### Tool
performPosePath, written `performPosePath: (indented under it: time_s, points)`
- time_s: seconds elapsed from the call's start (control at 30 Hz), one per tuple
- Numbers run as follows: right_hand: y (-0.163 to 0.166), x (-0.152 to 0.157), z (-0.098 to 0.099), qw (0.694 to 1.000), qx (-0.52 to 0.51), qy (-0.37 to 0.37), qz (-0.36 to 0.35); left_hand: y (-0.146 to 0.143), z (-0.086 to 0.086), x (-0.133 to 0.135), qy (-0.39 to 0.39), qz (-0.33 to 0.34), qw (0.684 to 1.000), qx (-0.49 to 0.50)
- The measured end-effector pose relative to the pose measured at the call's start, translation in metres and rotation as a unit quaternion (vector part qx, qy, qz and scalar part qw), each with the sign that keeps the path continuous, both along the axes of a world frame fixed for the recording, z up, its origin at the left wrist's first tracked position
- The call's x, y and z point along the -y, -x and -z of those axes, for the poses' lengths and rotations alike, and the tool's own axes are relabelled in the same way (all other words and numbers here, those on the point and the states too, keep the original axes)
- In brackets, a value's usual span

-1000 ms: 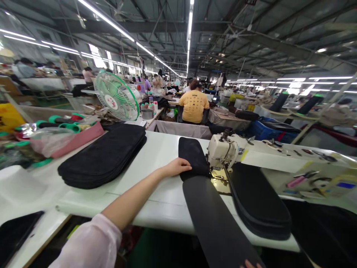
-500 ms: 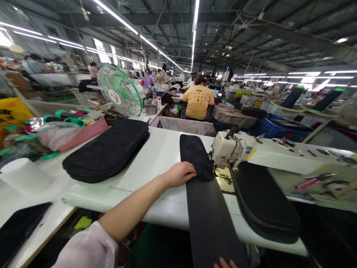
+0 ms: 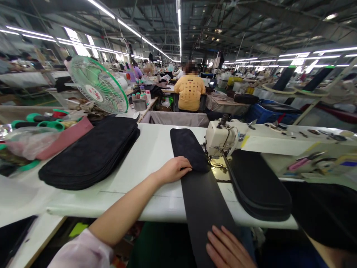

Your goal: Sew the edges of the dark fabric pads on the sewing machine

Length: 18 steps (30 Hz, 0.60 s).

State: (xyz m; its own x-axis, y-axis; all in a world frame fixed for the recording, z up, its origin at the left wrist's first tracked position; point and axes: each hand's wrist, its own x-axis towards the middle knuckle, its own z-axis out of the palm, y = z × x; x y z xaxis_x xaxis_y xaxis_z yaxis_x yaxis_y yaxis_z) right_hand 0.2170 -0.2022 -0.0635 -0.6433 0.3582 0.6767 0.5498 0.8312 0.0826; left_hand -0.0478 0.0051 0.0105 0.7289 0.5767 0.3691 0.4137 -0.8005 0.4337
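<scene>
Left hand (image 3: 174,169): your fingers lie flat and close together on the long smooth black fabric strip (image 3: 200,197) beside the cream sewing machine (image 3: 223,139), likely steadying its edge | Right hand (image 3: 227,249): fingers spread, pressing the strip's near end overhanging the white table (image 3: 150,149), seemingly keeping it straight.

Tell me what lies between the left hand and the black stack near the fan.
In the head view, only bare white table separates the left hand from the black stack.

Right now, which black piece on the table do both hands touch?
The long strip at the sewing machine: left hand and right hand rest on it; the left stack and right stack lie untouched.
</scene>
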Motion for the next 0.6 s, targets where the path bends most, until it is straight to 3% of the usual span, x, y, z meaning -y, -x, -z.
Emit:
performPosePath:
  time_s: [0.13,0.3,0.43,0.6]
  points:
    - [0.009,-0.037,-0.034,0.997,0.026,0.068,0.024,-0.001,0.001,0.0,-0.01,0.017,1.0,0.011]
    - [0.023,-0.084,-0.047,0.991,0.04,0.112,0.069,-0.002,0.002,-0.001,-0.032,0.023,0.999,0.024]
    - [0.012,-0.074,-0.045,0.988,0.049,0.088,0.117,-0.003,0.002,-0.002,-0.043,0.016,0.999,0.028]
    - [0.001,-0.063,-0.047,0.992,0.037,0.034,0.119,-0.004,-0.001,-0.001,-0.046,0.031,0.998,0.034]
